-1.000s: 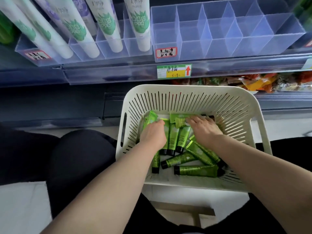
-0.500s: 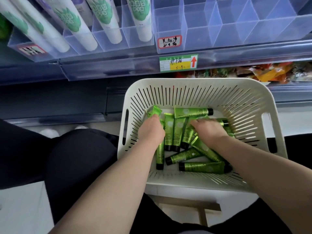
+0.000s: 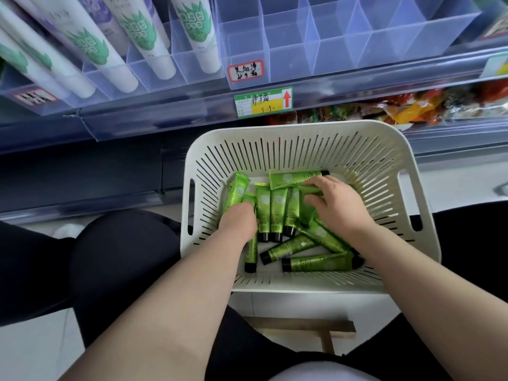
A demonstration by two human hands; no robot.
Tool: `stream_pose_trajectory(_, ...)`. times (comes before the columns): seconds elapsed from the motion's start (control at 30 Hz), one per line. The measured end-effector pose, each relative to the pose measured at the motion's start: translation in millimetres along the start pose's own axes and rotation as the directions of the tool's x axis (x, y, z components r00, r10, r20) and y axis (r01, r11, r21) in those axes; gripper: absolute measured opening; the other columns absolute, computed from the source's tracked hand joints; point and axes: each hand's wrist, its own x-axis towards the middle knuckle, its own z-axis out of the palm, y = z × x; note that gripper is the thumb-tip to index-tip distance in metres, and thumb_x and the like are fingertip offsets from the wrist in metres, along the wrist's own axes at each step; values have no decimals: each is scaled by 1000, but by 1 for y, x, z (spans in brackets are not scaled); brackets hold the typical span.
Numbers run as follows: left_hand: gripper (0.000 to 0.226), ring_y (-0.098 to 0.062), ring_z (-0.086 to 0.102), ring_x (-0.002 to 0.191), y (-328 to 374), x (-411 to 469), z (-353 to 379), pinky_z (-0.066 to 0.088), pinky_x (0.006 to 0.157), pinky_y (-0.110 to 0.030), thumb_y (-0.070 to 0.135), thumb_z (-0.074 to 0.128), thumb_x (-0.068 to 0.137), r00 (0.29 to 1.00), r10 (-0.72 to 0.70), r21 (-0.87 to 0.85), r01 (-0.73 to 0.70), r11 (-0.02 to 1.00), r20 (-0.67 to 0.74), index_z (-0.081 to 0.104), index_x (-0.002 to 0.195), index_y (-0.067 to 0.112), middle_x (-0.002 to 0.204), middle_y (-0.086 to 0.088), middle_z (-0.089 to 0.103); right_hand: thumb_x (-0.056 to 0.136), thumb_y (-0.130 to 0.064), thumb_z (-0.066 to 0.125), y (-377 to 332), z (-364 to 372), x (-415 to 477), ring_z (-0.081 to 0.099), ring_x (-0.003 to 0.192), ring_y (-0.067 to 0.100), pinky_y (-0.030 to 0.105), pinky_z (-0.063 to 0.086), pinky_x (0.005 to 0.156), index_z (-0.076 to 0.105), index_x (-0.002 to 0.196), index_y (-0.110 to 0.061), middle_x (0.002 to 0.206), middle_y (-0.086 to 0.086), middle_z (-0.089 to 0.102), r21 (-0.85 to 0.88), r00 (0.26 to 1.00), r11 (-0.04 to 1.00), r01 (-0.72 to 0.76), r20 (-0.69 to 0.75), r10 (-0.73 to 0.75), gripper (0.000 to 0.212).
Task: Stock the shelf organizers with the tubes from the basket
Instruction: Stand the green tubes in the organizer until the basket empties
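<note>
Pickup step: both hands are down in the white slotted basket. The green Chamomile tubes all lie loose on its floor. The right hand curls its fingers round tubes near the basket's far wall. The left hand has its fingers buried in the pile (can't tell its grip). Next, I'd guess: lift a bunch and slot them into the empty clear organizer above the basket.

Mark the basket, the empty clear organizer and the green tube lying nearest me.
basket (image 3: pixel 302 126): head view, far rim.
empty clear organizer (image 3: pixel 343 57): head view, front wall.
nearest green tube (image 3: pixel 321 264): head view, middle of its body.
</note>
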Motion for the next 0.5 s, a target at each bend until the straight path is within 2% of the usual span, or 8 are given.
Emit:
stream_pose_trajectory(0.03, 3, -26, 59, 85, 0, 0, 0, 42, 63, -33, 14, 56, 94, 1000, 5, 18, -5, 1000, -6, 57, 94, 12, 87, -4, 56, 93, -23, 56, -1, 0, -1, 60, 91, 19, 33, 52, 76, 60, 119, -20, 113, -1, 61, 1, 1000, 1000, 5, 14, -5, 26)
stream_pose_trajectory(0.17, 18, -24, 53, 77, 0, 0, -1, 41, 63, -33, 29, 56, 96, 1000, 12, 49, -11, 999, -21, 52, 86, 14, 81, -2, 53, 93, -24, 56, -5, 1, -5, 59, 96, 19, 38, 53, 80, 59, 119, -23, 116, -3, 58, -10, 997, 1000, 26, 73, -25, 26)
stream_pose_trajectory(0.33, 9, -25, 57, 80, 3, 2, -4, 40, 60, -31, 13, 53, 91, 998, -26, 19, 27, 999, -58, 53, 81, 13, 84, -3, 56, 93, -26, 56, -5, -4, -12, 60, 97, 18, 39, 54, 81, 59, 119, -26, 116, -5, 58, -15, 992, 998, 61, 107, -59, 26)
stream_pose_trajectory(0.4, 4, -23, 52, 80, 5, -3, -9, 40, 62, -31, 17, 52, 91, 996, -35, -55, 30, 998, -84, 54, 89, 14, 84, -2, 53, 93, -25, 56, -7, -6, -11, 60, 96, 18, 37, 54, 81, 60, 120, -25, 117, -4, 59, -2, 994, 998, 67, 84, -67, 27)
stream_pose_trajectory(0.5, 18, -20, 57, 77, 9, -13, -18, 48, 64, -32, 22, 48, 97, 981, 26, -144, -55, 988, -193, 57, 109, 12, 86, 1, 57, 95, -23, 53, -11, -9, -10, 59, 90, 17, 29, 49, 72, 59, 121, -24, 114, -4, 59, -15, 995, 996, 89, 45, -88, 27)
